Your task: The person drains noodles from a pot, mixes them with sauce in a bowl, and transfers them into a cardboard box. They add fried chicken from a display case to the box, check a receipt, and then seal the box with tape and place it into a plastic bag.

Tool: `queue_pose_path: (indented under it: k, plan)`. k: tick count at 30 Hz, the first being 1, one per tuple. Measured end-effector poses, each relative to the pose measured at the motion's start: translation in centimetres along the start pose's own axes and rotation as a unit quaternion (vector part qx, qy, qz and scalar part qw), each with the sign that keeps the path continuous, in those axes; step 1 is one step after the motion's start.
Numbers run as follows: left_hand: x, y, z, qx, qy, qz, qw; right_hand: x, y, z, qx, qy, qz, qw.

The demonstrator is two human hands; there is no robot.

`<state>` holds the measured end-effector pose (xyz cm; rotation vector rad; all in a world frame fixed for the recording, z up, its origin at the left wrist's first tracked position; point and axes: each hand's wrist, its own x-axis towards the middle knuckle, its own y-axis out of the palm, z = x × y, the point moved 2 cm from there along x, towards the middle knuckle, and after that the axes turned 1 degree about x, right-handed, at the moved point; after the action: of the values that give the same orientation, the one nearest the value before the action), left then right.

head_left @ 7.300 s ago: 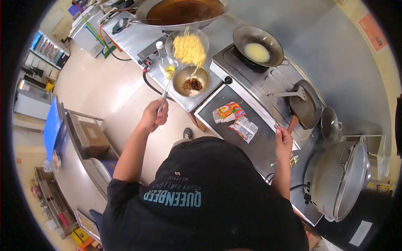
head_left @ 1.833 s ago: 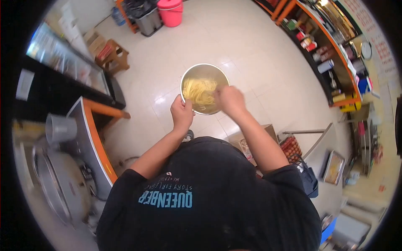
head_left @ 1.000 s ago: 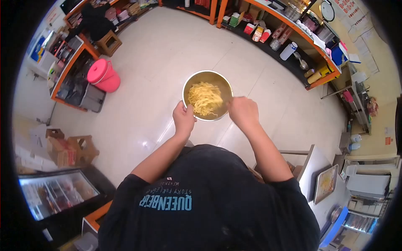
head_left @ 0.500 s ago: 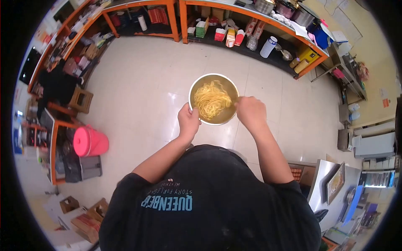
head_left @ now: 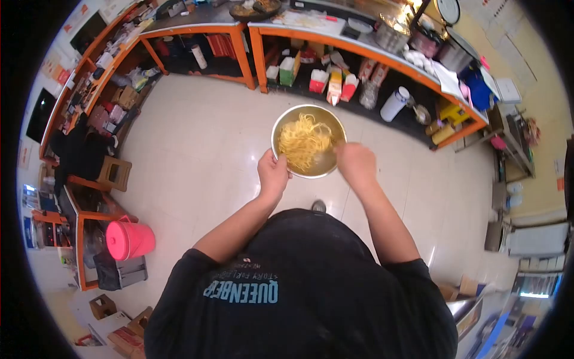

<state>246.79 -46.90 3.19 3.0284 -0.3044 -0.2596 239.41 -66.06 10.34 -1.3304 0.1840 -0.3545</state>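
A round metal bowl (head_left: 329, 164) with yellow noodles (head_left: 304, 142) inside is held up in front of my body. My left hand (head_left: 274, 173) grips its lower left rim, with the thumb over the edge. At the right rim, my right hand (head_left: 357, 163) is closed and slightly blurred. Its fingertips reach just inside the bowl, and what they pinch, if anything, is too blurred to name. The noodles lie mostly toward the left of the bowl.
An orange-framed counter (head_left: 359, 45) with pots and a lower shelf of cartons runs along the far side. A pink lidded bucket (head_left: 130, 239) stands at the left, near a brown stool (head_left: 114, 173). One shoe (head_left: 318, 206) shows on the tiled floor.
The counter now appears nearer and more of its top shows. The steel table at the lower right has slid toward the frame's bottom edge. The noodles have shifted a little within the bowl.
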Motion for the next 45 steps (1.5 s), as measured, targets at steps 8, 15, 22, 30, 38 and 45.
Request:
queue_pose_path:
  k: [8,15,22,30,38,45]
  plan:
    - [16.0,7.6,-2.4,-0.071,-0.096,-0.050,0.992,16.7,-3.2,-4.6,-0.062,-0.163,-0.044,0.984]
    - [34.6,11.8,-0.4,-0.099,-0.187,-0.028,0.977,27.8,-6.5,-5.1,-0.211,-0.310,-0.064,0.925]
    - [48.4,14.3,-4.9,-0.018,-0.101,0.101,0.990,44.9,-8.6,-4.4,-0.205,-0.102,-0.049,0.972]
    - [58.3,16.2,-9.9,0.084,0.027,0.158,0.984,58.0,1.0,-7.4,0.125,0.047,-0.097,0.986]
    - [70.0,20.5,-9.5,0.087,0.011,0.086,0.992,70.2,2.5,-10.9,0.197,0.022,-0.097,0.975]
    - [77.4,27.6,-11.0,0.069,0.015,0.037,0.997,82.0,4.5,-16.7,0.228,-0.026,-0.082,0.970]
